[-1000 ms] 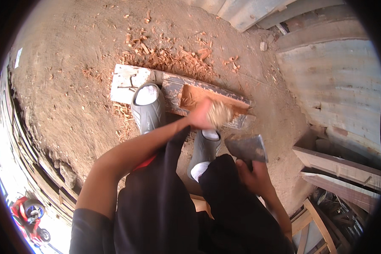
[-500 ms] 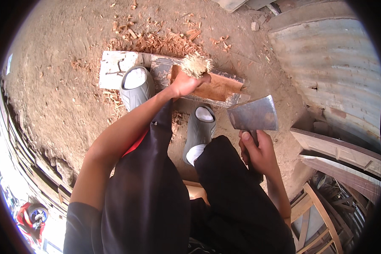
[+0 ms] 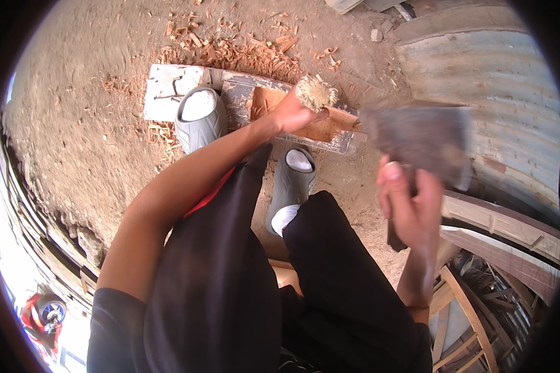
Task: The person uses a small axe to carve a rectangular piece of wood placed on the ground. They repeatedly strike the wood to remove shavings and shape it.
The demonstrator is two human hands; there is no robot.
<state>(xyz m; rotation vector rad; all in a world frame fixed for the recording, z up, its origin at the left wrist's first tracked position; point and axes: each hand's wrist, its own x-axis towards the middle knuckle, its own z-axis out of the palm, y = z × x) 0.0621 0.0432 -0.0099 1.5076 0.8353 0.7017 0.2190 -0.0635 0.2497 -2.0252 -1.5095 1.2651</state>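
Note:
A wooden beam with flaking pale paint [image 3: 239, 109] lies on the ground, a long recess of fresh brown wood cut into its right part. Over that recess my left hand [image 3: 290, 117] is closed round a chisel whose frayed, mushroomed wooden end [image 3: 317, 93] points up at me; the blade is hidden below. Off to the right, my right hand [image 3: 410, 202] grips the handle of a broad-bladed hatchet [image 3: 429, 133], raised clear of the beam and smeared by motion.
My grey clog [image 3: 202, 121] rests on the beam's left part; the other clog [image 3: 295, 177] stands on the dirt before it. Wood shavings [image 3: 242, 53] lie behind. Corrugated metal sheeting [image 3: 485, 93], boards [image 3: 510, 224] and a wooden frame [image 3: 470, 311] are at the right.
My right hand has swung the hatchet up and to the right. The left hand with the chisel has shifted a little rightward along the recess.

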